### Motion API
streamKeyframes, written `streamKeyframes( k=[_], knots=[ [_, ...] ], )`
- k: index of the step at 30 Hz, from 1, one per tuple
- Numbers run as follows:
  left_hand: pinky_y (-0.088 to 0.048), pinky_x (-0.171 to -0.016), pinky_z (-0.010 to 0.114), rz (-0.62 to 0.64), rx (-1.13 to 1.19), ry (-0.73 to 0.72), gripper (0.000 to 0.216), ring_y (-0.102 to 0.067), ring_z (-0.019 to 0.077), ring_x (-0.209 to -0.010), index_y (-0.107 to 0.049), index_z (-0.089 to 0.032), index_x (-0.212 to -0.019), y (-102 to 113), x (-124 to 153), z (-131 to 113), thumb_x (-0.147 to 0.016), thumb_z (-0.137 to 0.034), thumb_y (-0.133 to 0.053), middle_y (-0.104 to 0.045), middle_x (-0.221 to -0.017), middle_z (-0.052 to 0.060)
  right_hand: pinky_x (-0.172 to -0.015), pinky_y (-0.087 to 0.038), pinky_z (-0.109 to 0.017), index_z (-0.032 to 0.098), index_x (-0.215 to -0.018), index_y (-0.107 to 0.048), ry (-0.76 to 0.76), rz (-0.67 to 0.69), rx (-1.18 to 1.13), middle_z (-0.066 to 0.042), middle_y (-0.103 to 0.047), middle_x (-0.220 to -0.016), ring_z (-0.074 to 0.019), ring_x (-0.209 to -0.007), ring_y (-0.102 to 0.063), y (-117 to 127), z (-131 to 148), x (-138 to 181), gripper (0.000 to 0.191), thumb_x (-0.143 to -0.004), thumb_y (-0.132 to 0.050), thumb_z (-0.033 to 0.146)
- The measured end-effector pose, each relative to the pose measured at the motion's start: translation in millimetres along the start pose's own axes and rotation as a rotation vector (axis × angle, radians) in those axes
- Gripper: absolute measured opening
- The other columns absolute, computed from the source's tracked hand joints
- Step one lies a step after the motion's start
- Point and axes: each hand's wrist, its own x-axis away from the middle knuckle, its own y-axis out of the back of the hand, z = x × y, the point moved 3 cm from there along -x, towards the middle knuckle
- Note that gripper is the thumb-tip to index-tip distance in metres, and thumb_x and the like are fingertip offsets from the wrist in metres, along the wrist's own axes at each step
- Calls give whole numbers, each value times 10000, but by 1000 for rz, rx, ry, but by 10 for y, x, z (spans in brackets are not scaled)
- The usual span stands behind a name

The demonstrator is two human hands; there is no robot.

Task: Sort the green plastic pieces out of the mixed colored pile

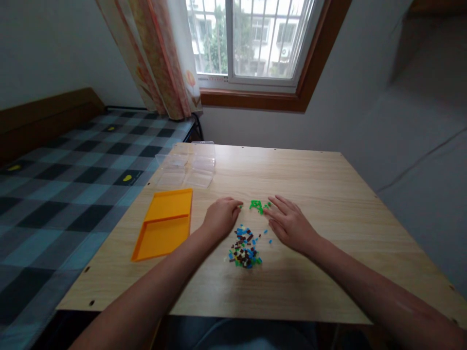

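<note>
My left hand (pixel 222 215) is closed in a pinch just above the table, with a tiny green brick (pixel 241 206) showing at its fingertips. Flat on the wood, my right hand (pixel 291 223) has its fingers spread, the tips beside a few small green pieces. Between the two hands lies a cluster of bright green bricks (pixel 256 205). Nearer to me is a loose pile of small building bricks (pixel 245 255) in blue, dark brown, green and yellow. Some blue bricks (pixel 270 241) lie scattered close to my right wrist.
An orange two-compartment tray (pixel 168 217) rests on the table's left side. Behind it stand clear plastic boxes (pixel 200 167) at the far left corner. A bed with a checked cover (pixel 83 184) adjoins the wooden table (pixel 292 170) on the left; a window is beyond.
</note>
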Motion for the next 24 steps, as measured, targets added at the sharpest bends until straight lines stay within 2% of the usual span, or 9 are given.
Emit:
streamKeyframes(
  k=[3,5,7,10,13,17,24],
  knots=[
    [-536,-849,308,-43,50,-25,269,-696,205,-955,-754,-194,-1158,109,181,-55,-969,-174,-563,-760,-1078,85,-1033,-461,-482,193,-1177,-722,43,-82,-106,-139,-662,-1288,-284,-1216,-567,110,268,79,258,-977,-560,183],
    [-535,-831,311,-51,76,-62,215,-688,205,-940,-767,-206,-1078,204,437,-103,-992,-220,-571,-754,-1019,71,-900,-483,-408,214,-1069,-732,91,-92,-191,-93,-717,-1069,-225,-997,-624,178,457,205,181,-986,-574,184],
    [-535,-796,305,-48,94,-103,181,-676,199,-895,-770,-225,-982,263,741,-153,-997,-269,-595,-738,-941,53,-793,-465,-357,219,-993,-722,131,-60,-262,-57,-705,-908,-185,-841,-611,195,615,332,146,-996,-579,190],
    [-529,-724,282,-50,107,-153,157,-659,184,-817,-749,-219,-965,236,1158,-216,-991,-252,-598,-708,-865,46,-712,-449,-321,208,-1028,-705,146,-36,-310,-48,-678,-859,-169,-759,-581,134,752,467,128,-998,-581,194],
    [-526,-690,271,-104,75,-220,166,-654,179,-802,-716,-214,-1062,134,1417,-260,-1014,-235,-558,-700,-903,48,-676,-453,-303,187,-1134,-686,157,-23,-310,-65,-677,-906,-176,-762,-580,38,800,521,177,-1010,-559,188],
    [-517,-653,266,-146,8,-256,188,-642,182,-785,-692,-210,-1116,40,1511,-273,-1032,-224,-524,-687,-901,48,-656,-454,-302,162,-1130,-686,185,2,-256,-77,-670,-906,-179,-746,-577,1,828,538,186,-1021,-536,174],
    [-503,-630,259,-166,12,-293,207,-633,172,-759,-691,-215,-1000,59,1492,-263,-1047,-243,-492,-680,-881,40,-666,-491,-292,175,-1067,-702,127,-17,-223,-75,-671,-890,-172,-750,-591,60,864,640,193,-1031,-512,175]
  ],
)
